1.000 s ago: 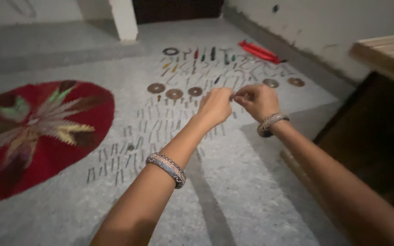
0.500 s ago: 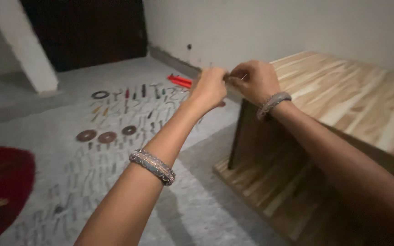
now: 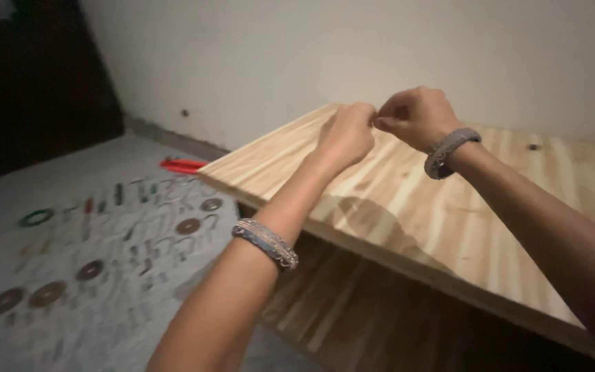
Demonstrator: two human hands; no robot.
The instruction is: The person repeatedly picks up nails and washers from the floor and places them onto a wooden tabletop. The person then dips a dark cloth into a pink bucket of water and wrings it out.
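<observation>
Something tiny, too small to tell, is pinched between both hands: left hand and right hand, fingertips touching, fingers curled tight, above the board.

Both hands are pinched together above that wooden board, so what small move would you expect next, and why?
Probably lowering both hands onto the wooden board. The left hand and right hand meet fingertip to fingertip right above it, pinching something too small to make out, and the board lies directly beneath.
</observation>
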